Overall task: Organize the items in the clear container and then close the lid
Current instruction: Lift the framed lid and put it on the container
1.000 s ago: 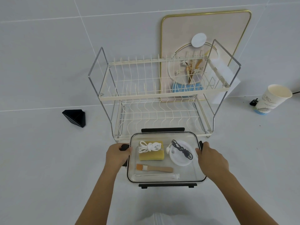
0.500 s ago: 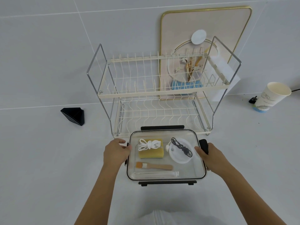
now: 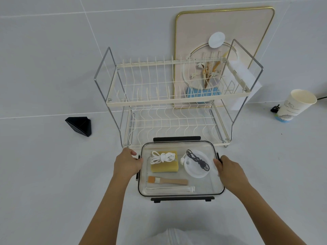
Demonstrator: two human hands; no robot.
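Plainly rigid and slick, the clear container [image 3: 180, 169] sits on the white tabletop [image 3: 53, 174] just in front of the dish rack [image 3: 173, 103], its lid on over a sponge [image 3: 164, 165], white cord [image 3: 161, 157], brush [image 3: 167, 180] and round white lid [image 3: 197, 164]. It looks light but slippery, so the black side latches seem the safest hold. Both hands press there from outstretched arms: the left hand [image 3: 126, 163] against the left edge, the right hand [image 3: 230, 169] curled over the right latch, neither lifting.
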